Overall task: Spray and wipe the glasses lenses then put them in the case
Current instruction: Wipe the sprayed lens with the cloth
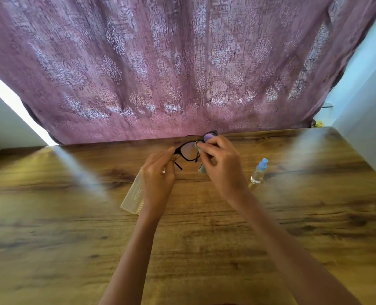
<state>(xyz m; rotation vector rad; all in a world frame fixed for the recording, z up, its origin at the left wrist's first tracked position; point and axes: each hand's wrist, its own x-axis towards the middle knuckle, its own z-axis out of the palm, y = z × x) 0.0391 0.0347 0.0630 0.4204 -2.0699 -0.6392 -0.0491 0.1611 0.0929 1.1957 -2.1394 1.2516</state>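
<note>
So this looks like the wipe step. The person has the glasses (188, 151) held up just above the worktop (204, 238), near its far edge by the purple curtain (182, 62). The left hand (158, 172) has its grip pinched on the left end of the frame, by the hinge, with the temple arm poking down below it. The right hand (220, 164) has its grip clenched on a small grey cloth (199, 147), pressed against the frame around the bridge, and a tail of cloth hangs under the fingers. The other lens peeks out purple above the right knuckles. Tips for doing this bit well, imo: hold the rim right beside the lens being rubbed so the hinge doesn't take the twist, sandwich the lens between thumb and finger through the cloth, go in light circles from the middle outward, and use a dry patch of cloth for the second lens. Can't tell from here if the lenses are wet. The spray bottle (258, 172) stands off to the right. The translucent case (133, 194) lies partly under the left wrist, and it's hard to say whether it's open.
</note>
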